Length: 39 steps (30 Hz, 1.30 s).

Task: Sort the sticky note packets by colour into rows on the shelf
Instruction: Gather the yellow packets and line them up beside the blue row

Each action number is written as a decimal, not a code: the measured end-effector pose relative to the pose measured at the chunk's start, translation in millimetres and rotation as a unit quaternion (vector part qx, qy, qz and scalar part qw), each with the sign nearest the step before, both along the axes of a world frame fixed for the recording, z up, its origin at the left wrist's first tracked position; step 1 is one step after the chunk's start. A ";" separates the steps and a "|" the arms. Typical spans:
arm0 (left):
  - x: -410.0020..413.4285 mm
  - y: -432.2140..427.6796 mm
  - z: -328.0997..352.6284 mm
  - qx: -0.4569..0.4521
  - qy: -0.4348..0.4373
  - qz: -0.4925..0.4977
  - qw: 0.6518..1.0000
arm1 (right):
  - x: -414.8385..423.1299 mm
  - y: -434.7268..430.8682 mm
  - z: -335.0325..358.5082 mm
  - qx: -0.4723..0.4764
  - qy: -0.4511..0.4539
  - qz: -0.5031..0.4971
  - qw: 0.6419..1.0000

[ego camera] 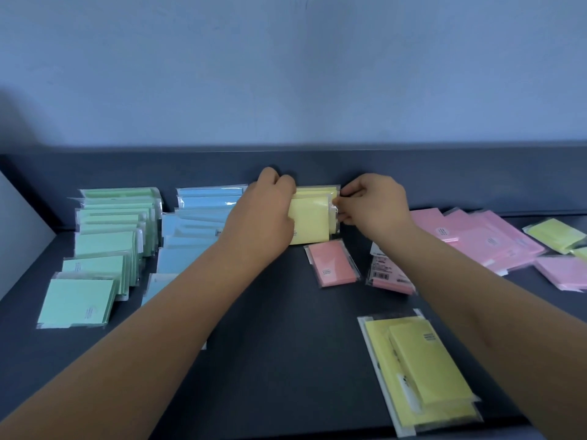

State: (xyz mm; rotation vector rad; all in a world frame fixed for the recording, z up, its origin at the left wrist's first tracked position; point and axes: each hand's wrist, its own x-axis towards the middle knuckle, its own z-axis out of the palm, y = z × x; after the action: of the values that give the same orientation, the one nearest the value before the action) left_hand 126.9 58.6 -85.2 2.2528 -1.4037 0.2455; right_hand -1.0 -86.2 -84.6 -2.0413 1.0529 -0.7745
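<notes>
Shelf surface (286,344), head view: dark and matte, closed at the back by a low dark upstand (460,176), with a pale blue wall (286,74) above.

Yellow packets (313,220) are held at the back of the shelf, centre, close to the upstand. The left hand (266,211) is curled round their left edge. Their right wrapper edge is pinched between thumb and fingertips of the right hand (374,204).

A green row (104,242) and a blue row (190,227) are laid overlapping to the left, the blue partly hidden by the left forearm. A salmon packet (333,263) lies just in front of the yellow ones, a barcoded packet (386,274) beside it. Pink packets (476,236) are scattered to the right, with lime packets (556,235) beyond. Larger yellow packs (422,369) lie near the front edge.
</notes>
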 end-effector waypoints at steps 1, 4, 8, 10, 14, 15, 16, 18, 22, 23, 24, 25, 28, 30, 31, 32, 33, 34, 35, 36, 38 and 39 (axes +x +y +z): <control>-1.9 2.2 0.3 0.007 -0.007 0.009 1.000 | -2.4 0.6 2.6 -0.026 0.019 -0.004 0.999; -7.3 11.3 4.6 0.020 -0.020 0.020 0.999 | -20.2 7.5 24.0 -0.101 0.087 -0.026 0.991; -20.3 29.8 14.9 0.011 -0.006 0.011 1.000 | -60.5 25.9 58.8 -0.026 0.048 -0.011 0.998; -30.1 38.9 18.4 0.029 0.002 0.001 1.000 | -87.0 36.2 65.9 0.008 0.015 -0.015 1.000; -57.6 56.1 24.0 0.042 0.021 -0.039 0.998 | -142.1 62.4 60.8 0.097 -0.055 -0.050 0.992; -65.9 59.5 24.3 0.049 0.026 -0.050 0.997 | -155.3 65.8 55.1 0.109 -0.066 -0.064 0.990; -74.7 62.4 23.6 0.056 0.030 -0.062 0.996 | -169.3 66.9 47.9 0.116 -0.075 -0.082 0.987; -94.9 66.7 22.5 0.064 0.029 -0.086 0.994 | -201.1 66.8 34.3 0.126 -0.102 -0.120 0.979; -120.9 68.4 26.0 0.039 0.072 -0.147 0.986 | -260.0 61.8 20.4 0.097 -0.147 -0.178 0.968; -126.0 67.5 27.0 0.025 0.100 -0.168 0.980 | -273.0 60.0 16.2 0.087 -0.154 -0.192 0.965; -130.2 66.2 26.8 0.003 0.132 -0.183 0.974 | -283.9 58.1 11.5 0.074 -0.158 -0.204 0.963; -133.5 64.0 25.9 -0.026 0.157 -0.189 0.969 | -292.7 56.7 6.8 0.061 -0.159 -0.212 0.962; -144.7 55.5 21.0 -0.070 0.170 -0.200 0.962 | -314.9 51.8 -3.2 0.021 -0.138 -0.225 0.964; -152.8 44.7 15.3 -0.059 0.157 -0.198 0.966 | -329.4 45.9 -0.7 0.000 -0.110 -0.219 0.970; -156.9 37.8 11.6 -0.057 0.143 -0.189 0.970 | -337.7 41.0 1.1 -0.011 -0.095 -0.212 0.973; -161.5 30.7 8.3 -0.049 0.134 -0.174 0.974 | -346.6 34.9 1.6 -0.023 -0.079 -0.204 0.976; -166.4 23.8 3.7 -0.042 0.128 -0.158 0.978 | -356.1 27.3 1.0 -0.034 -0.071 -0.196 0.977; -173.2 16.3 0.5 -0.039 0.122 -0.136 0.982 | -368.4 17.9 -0.3 -0.044 -0.069 -0.191 0.978; -182.0 8.6 -2.1 -0.044 0.119 -0.114 0.985 | -382.2 7.6 -0.6 -0.054 -0.068 -0.182 0.979; -193.6 2.2 -1.7 -0.047 0.117 -0.093 0.988 | -395.3 -3.7 -0.7 -0.057 -0.060 -0.166 0.983; -218.6 -7.0 -0.2 -0.042 0.102 -0.063 0.992 | -416.3 -29.3 -3.7 -0.049 -0.012 -0.122 0.991; -232.4 -11.0 -1.0 -0.041 0.084 -0.048 0.994 | -425.8 -41.7 -4.1 -0.045 0.016 -0.103 0.994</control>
State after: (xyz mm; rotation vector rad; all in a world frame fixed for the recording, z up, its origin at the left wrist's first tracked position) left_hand -105.5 47.5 -86.2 2.0799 -1.3831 0.0774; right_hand -426.8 -127.8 -88.7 -2.0466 1.2828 -0.9111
